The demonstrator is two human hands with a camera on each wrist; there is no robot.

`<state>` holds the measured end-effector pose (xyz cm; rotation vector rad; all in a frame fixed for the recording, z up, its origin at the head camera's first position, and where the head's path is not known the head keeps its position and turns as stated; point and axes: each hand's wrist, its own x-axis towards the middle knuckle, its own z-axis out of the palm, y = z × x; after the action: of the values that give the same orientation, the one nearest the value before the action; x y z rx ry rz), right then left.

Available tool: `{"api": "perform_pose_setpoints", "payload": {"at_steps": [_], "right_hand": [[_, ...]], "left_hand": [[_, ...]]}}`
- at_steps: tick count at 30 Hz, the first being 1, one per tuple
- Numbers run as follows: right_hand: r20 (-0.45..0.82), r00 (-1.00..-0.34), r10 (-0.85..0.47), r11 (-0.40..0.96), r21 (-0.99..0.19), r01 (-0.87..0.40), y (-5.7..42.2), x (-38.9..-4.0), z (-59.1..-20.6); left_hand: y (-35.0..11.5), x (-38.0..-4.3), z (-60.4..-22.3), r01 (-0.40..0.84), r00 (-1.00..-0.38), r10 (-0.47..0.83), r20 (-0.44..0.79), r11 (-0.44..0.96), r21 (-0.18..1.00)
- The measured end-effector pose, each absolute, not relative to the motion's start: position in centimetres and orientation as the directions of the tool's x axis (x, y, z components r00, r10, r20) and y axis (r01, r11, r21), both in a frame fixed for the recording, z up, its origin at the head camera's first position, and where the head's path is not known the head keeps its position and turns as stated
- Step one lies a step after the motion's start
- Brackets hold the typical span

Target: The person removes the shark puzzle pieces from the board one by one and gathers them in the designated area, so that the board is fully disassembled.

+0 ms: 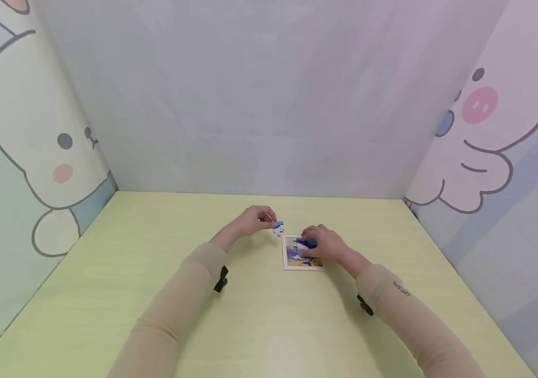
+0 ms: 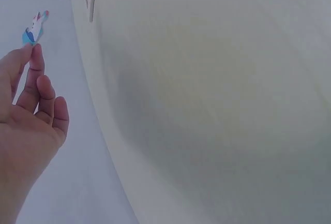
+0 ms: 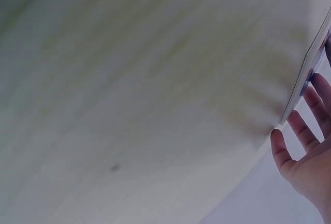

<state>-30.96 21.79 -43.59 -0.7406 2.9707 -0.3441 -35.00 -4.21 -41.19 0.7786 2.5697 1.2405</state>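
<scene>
Between its thumb and index finger, my left hand [image 1: 253,220] pinches a small jigsaw piece [image 1: 277,228] coloured blue and white. The left wrist view shows that piece [image 2: 35,27] held up off the table at the fingertips. Just to the right lies a white-framed jigsaw puzzle [image 1: 292,259] with a blue, white and orange picture. My right hand [image 1: 327,244] rests over the puzzle's right side with fingers spread and covers part of the picture. In the right wrist view, the fingers of the right hand [image 3: 310,157] reach to the puzzle's edge and face.
The puzzle lies on a pale yellow-green table [image 1: 259,325]. A plain light grey wall [image 1: 269,105] rises behind it. Side panels with a cartoon rabbit [image 1: 37,131] and a cartoon pig [image 1: 486,68] border the table left and right.
</scene>
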Motion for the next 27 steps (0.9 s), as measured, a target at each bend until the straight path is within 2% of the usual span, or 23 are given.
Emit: {"api": "perform_pose_setpoints", "payload": {"at_steps": [17, 27], "right_hand": [[0.018, -0.871, -0.490, 0.844, -0.238, -0.480, 21.9, -30.9, -43.6], [0.031, -0.860, -0.509, 0.827, -0.260, -0.499, 22.0, -31.0, -43.9]], "left_hand": [[-10.8, -36.1, -40.2, 0.303, -0.881, 0.473, 0.015, 0.539, 0.786], [-14.6, -36.7, -41.9, 0.290, -0.912, 0.411, 0.018, 0.611, 0.737]]}}
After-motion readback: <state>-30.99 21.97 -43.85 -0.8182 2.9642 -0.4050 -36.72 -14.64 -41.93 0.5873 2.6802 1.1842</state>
